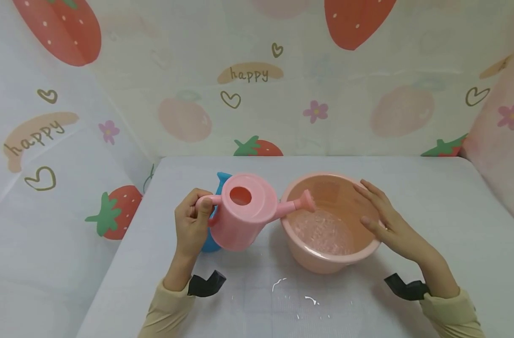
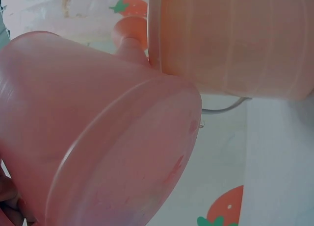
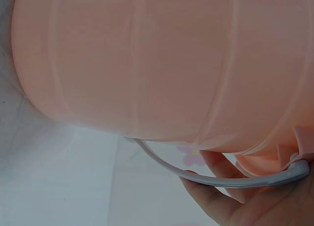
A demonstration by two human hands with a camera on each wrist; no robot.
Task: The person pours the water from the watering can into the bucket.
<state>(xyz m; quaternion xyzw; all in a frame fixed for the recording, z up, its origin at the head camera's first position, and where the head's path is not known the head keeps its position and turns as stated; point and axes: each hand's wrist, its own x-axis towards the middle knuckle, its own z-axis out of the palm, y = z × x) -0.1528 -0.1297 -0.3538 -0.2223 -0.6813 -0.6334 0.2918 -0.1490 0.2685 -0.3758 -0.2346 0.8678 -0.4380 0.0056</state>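
Note:
My left hand (image 1: 193, 218) grips the handle of a pink watering can (image 1: 241, 230) and holds it tilted. The can's sprinkler spout (image 1: 306, 202) reaches over the left rim of a peach-pink bucket (image 1: 324, 263). Rippled water (image 1: 320, 232) lies in the bucket. On the bucket's right rim, my right hand (image 1: 392, 230) rests with its fingers fairly straight. From the right wrist view, fingers (image 3: 208, 199) lie beside the bucket's grey carrying handle (image 3: 221, 182). The can's underside (image 2: 132, 167) faces the left wrist camera, which shows only a little of the gripping hand.
A blue object (image 1: 211, 243) stands behind the pink can, mostly hidden by it. Wet streaks (image 1: 311, 300) shine on the white table (image 1: 442, 202) in front of the bucket. Printed cloth walls (image 1: 349, 75) border the table at the back and sides.

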